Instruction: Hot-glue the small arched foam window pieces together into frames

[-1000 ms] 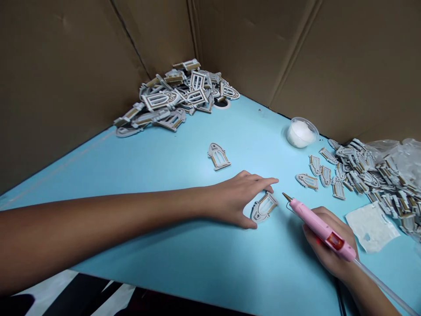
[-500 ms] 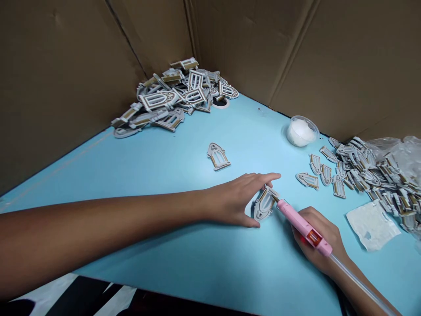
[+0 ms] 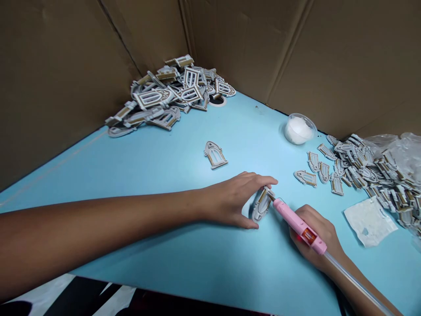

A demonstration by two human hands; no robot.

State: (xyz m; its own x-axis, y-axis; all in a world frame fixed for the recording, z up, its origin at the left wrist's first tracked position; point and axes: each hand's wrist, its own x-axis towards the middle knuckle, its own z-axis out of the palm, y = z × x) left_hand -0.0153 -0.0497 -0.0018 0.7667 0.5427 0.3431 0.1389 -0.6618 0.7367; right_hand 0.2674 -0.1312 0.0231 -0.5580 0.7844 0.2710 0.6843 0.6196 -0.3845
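Thumb and fingers of my left hand (image 3: 241,199) grip a small arched window-shaped piece (image 3: 262,205), white-grey with gold-brown edges, tilted up on the blue table. My right hand (image 3: 317,237) is wrapped round a pink hot glue gun (image 3: 297,224) with a clear glue stick (image 3: 357,285) running out of its back end. The gun's metal tip meets or nearly meets the piece's upper right edge; contact is hard to tell. A similar arched piece (image 3: 215,155) lies flat beyond my left hand.
Many window pieces are heaped at the back left (image 3: 158,96) and the right (image 3: 365,166). A clear cup of white material (image 3: 299,129) stands near the cardboard wall (image 3: 243,44). White paper (image 3: 370,221) lies by my right hand, a plastic bag (image 3: 404,151) behind the right heap.
The window piece in my left hand has tipped more onto its edge, and the glue gun's tip has stayed close to it. The whole view has shifted slightly.
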